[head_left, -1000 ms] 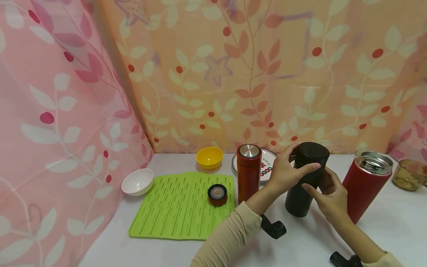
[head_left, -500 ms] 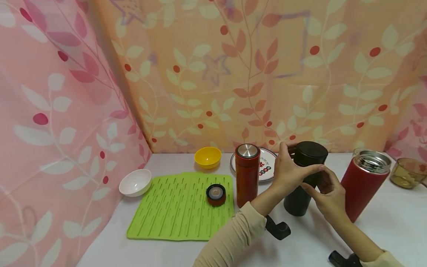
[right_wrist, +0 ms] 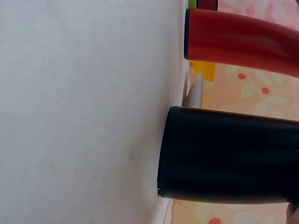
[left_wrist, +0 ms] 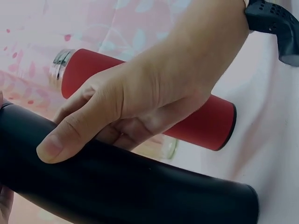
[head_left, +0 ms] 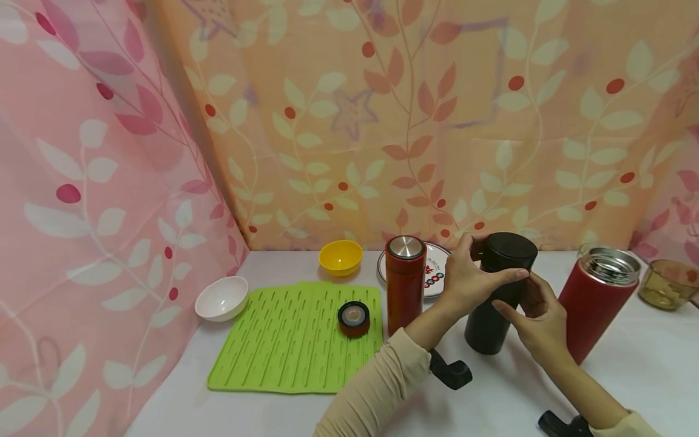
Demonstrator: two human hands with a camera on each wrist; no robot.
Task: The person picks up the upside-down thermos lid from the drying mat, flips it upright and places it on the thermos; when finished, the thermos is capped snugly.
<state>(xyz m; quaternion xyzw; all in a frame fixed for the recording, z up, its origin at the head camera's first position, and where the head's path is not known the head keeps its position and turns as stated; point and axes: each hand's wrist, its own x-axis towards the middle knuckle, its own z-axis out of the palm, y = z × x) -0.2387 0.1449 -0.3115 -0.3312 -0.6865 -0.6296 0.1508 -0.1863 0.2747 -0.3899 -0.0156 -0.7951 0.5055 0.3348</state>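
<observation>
Barely anything's shifted since a second ago: left hand (head_left: 469, 279) still wraps the black flask's (head_left: 488, 315) lid (head_left: 508, 250), right hand (head_left: 537, 325) grips its body, upright on the table (head_left: 628, 388). Looks like mid-twist; next needs firm counter-turning.

- The black flask (head_left: 494, 297) is a tall matte cylinder standing upright on the white table, right of centre in the lower half of the head view.
- Its black lid (head_left: 509, 250) sits on top, with both hands around the upper part.
</observation>
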